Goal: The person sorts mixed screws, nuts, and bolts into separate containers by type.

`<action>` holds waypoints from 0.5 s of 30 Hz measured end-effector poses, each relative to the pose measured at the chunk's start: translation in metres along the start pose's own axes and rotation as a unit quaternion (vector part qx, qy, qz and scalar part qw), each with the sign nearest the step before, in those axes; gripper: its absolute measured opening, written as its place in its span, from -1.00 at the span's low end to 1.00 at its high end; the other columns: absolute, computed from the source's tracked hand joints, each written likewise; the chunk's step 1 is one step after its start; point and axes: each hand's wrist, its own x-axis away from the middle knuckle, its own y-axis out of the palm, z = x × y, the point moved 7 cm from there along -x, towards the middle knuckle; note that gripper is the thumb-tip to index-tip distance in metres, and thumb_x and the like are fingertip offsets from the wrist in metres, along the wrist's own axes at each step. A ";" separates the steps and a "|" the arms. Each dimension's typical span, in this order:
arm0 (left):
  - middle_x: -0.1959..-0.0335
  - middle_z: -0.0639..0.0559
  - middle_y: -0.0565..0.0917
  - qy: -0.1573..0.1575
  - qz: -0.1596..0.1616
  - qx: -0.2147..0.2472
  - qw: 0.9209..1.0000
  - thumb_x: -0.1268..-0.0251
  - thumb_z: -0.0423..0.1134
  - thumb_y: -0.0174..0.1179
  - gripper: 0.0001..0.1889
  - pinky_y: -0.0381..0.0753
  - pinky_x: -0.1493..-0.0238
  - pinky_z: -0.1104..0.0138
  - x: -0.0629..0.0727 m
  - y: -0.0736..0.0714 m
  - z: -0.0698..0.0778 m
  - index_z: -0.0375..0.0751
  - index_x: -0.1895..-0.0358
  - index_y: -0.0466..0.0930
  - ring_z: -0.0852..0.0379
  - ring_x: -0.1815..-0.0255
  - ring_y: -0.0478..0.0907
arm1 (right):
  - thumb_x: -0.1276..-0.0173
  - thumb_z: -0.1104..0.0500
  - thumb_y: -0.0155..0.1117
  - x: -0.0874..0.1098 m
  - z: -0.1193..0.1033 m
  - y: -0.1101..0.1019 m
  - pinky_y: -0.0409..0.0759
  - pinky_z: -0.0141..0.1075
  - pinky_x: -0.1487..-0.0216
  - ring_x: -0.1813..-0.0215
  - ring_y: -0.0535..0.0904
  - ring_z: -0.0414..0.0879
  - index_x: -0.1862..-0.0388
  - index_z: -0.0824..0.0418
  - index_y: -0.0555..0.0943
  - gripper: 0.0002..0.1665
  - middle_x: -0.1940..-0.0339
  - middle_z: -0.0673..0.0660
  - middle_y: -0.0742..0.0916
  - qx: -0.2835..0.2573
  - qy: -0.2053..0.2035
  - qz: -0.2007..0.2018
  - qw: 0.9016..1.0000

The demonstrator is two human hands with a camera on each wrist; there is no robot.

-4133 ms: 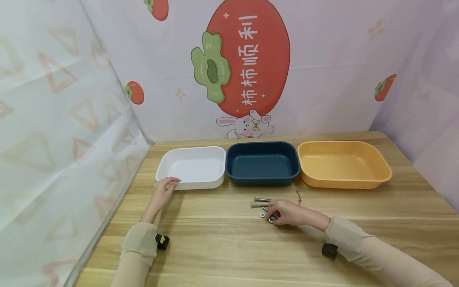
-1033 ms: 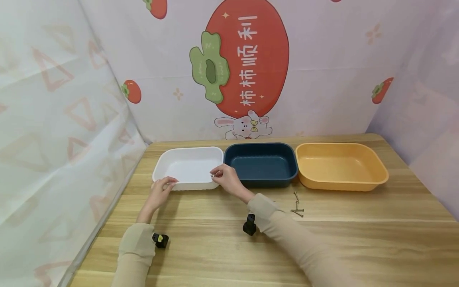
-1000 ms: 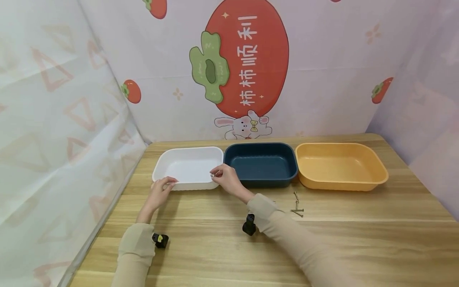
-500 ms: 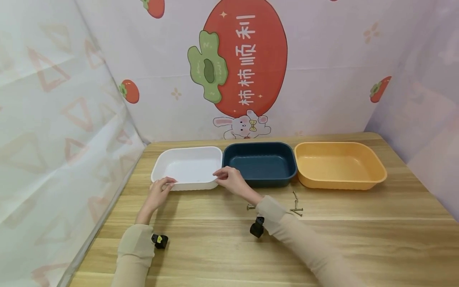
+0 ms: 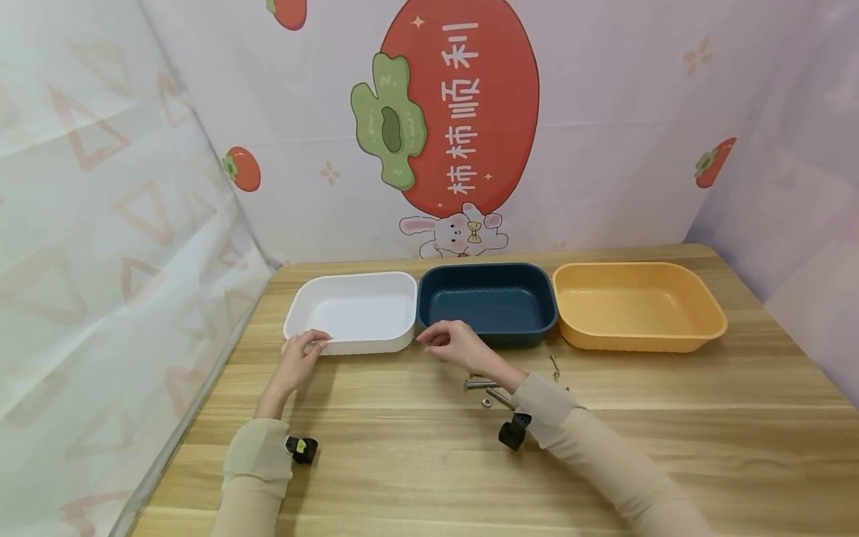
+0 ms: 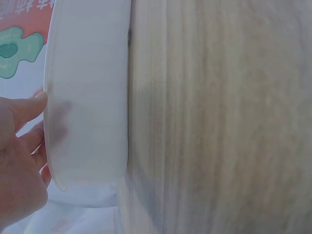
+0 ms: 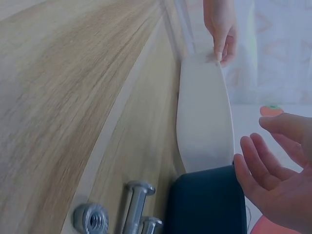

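Observation:
My left hand (image 5: 300, 362) holds the near rim of the white bin (image 5: 365, 347), close to its left corner. In the left wrist view the thumb (image 6: 30, 108) lies at that rim and the other fingers are partly hidden behind it. My right hand (image 5: 459, 347) hovers by the front left corner of the dark blue bin (image 5: 520, 338). Its fingers are loosely bent with nothing between them, as the right wrist view shows. Below the right forearm lie a nut (image 5: 486, 403) and several bolts (image 5: 479, 385), partly covered by the arm.
A yellow bin (image 5: 640, 342) stands at the right end of the row, beside the dark blue one. Small screws (image 5: 554, 364) lie on the wooden table (image 5: 403, 447) in front of the gap between them. Printed cloth (image 5: 604, 149) hangs behind the table.
My right hand gripped a nut among the bolts, then held a small metal piece over the white bin's right end. It has let go and moved right. My left hand stays at the rim.

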 end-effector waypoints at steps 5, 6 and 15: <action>0.20 -0.31 0.58 0.004 0.006 0.001 1.000 -0.23 -0.43 0.01 -0.86 -0.03 -0.09 -0.07 -0.001 -0.001 -0.001 -0.39 0.21 0.52 -0.19 0.17 0.38 | -0.15 0.38 0.17 0.009 -0.007 -0.005 0.49 -0.38 0.22 0.25 0.55 -0.06 0.17 0.34 0.59 -0.77 0.22 0.28 0.64 0.004 -0.017 -0.014 1.000; 0.21 -0.31 0.59 0.004 0.006 0.002 1.000 -0.23 -0.43 0.01 -0.86 -0.03 -0.10 -0.06 -0.001 -0.001 -0.001 -0.39 0.21 0.52 -0.19 0.17 0.38 | -0.15 0.38 0.17 0.011 -0.008 -0.005 0.49 -0.38 0.22 0.24 0.55 -0.07 0.17 0.34 0.59 -0.77 0.22 0.28 0.64 0.005 -0.021 -0.017 1.000; 0.26 -0.29 0.59 0.014 0.009 0.001 1.000 -0.22 -0.44 0.01 -0.87 -0.04 -0.07 -0.08 0.001 -0.002 0.002 -0.39 0.22 0.51 -0.18 0.22 0.38 | -0.14 0.41 0.17 0.026 -0.004 -0.003 0.49 -0.43 0.27 0.29 0.55 -0.12 0.15 0.39 0.56 -0.75 0.23 0.26 0.64 0.047 -0.044 -0.054 0.996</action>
